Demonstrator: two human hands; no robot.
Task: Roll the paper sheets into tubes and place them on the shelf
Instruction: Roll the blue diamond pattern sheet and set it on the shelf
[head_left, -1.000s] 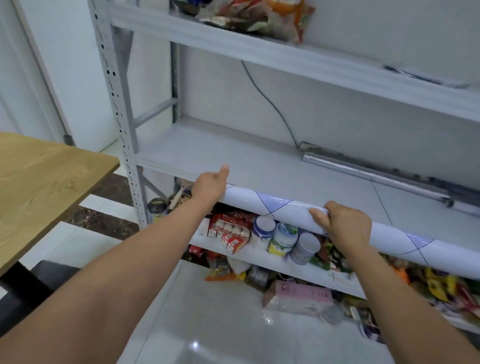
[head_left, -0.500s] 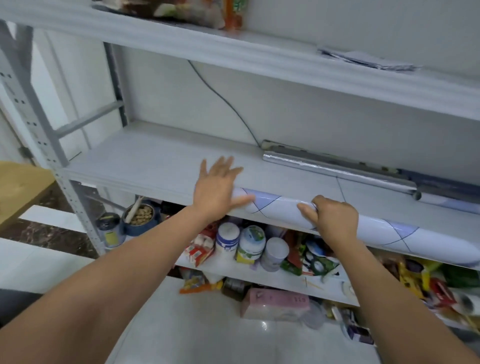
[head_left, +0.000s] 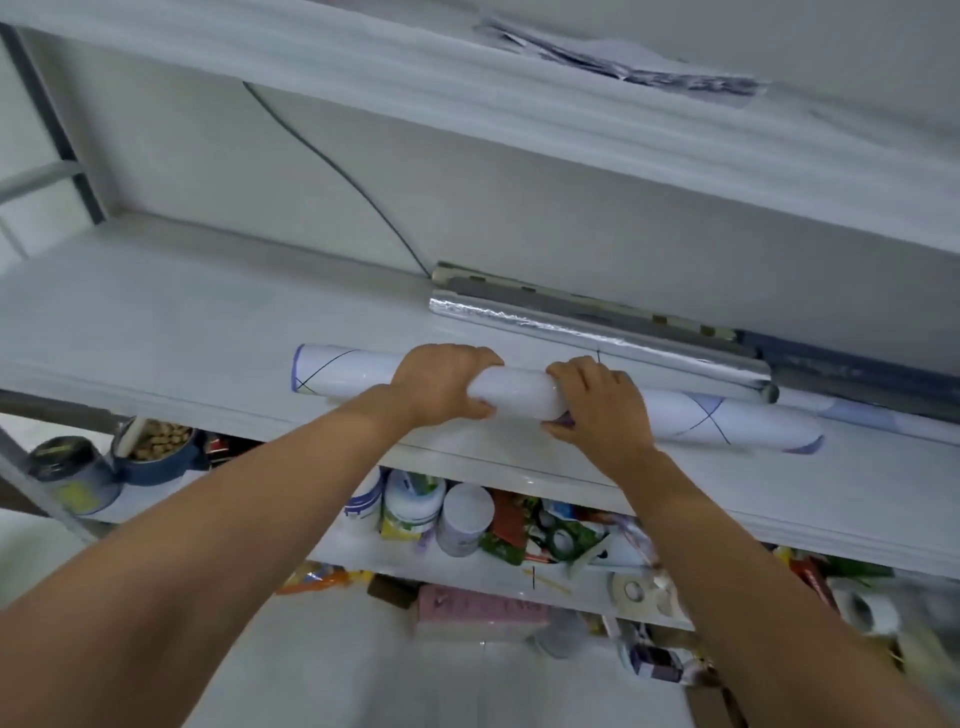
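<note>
A white paper tube (head_left: 519, 396) with thin dark lines and bluish ends lies along the middle shelf (head_left: 156, 322) of a grey rack. My left hand (head_left: 441, 387) grips the tube near its middle, fingers curled over the top. Just to the right, my right hand (head_left: 597, 410) holds it as well, fingers wrapped round it. Behind the tube a silver foil-like roll (head_left: 597, 338) lies against the back wall, and another pale roll (head_left: 872, 413) shows at the far right.
A black cable (head_left: 332, 161) runs down the back wall. Loose papers (head_left: 623, 62) lie on the upper shelf. The lower shelf holds jars (head_left: 462, 519), packets and tape (head_left: 631, 590). Tins (head_left: 67, 473) stand at the lower left. A pink box (head_left: 478, 608) sits on the floor.
The tube has moved from the shelf's front edge further onto the shelf. My left hand, which was open at the tube's left end, now grips it near the middle.
</note>
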